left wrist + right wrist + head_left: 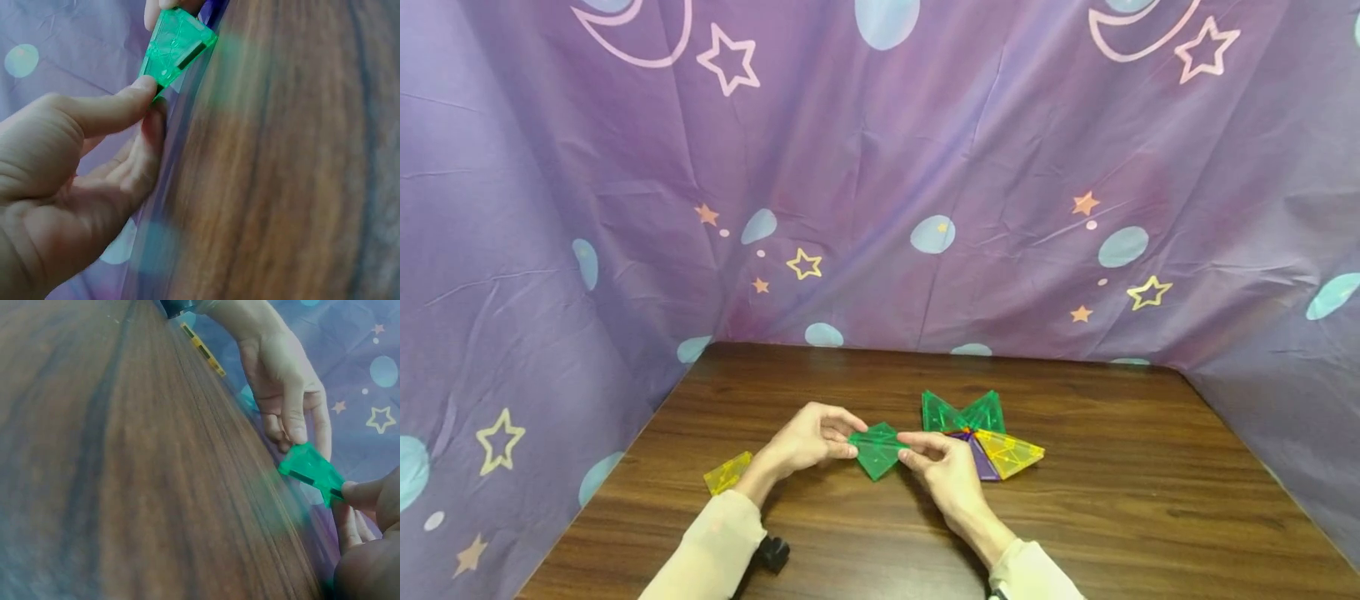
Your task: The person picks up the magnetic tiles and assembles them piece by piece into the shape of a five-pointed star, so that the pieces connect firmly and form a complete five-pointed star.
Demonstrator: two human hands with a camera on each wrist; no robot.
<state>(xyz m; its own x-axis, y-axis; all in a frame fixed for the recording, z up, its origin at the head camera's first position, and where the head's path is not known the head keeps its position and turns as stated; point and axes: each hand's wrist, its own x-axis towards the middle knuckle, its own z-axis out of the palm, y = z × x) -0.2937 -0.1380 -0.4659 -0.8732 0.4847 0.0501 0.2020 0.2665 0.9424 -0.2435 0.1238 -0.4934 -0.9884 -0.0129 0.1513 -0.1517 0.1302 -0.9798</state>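
Between the two hands, above the table, are green translucent magnetic tiles (pixel 877 461) that form a diamond with a seam across the middle. My left hand (pixel 811 437) pinches the left corner between thumb and fingers, which the left wrist view shows on the green tiles (pixel 175 47). At the opposite corner, my right hand (pixel 947 479) pinches with thumb and fingertips; the right wrist view shows the green tiles (pixel 310 467) bent at an angle. Just beyond the right hand lies a fan of tiles: green tiles (pixel 983 412), a purple tile (pixel 985 460) and a yellow tile (pixel 1013 454), partly covered by that hand.
A yellow tile (pixel 724 475) lies on the brown wooden table (pixel 1120 500), beside the left wrist. A small black object (pixel 772 553) is near the left sleeve. Purple curtain (pixel 880 167) with stars and moons surrounds the table's back and sides.
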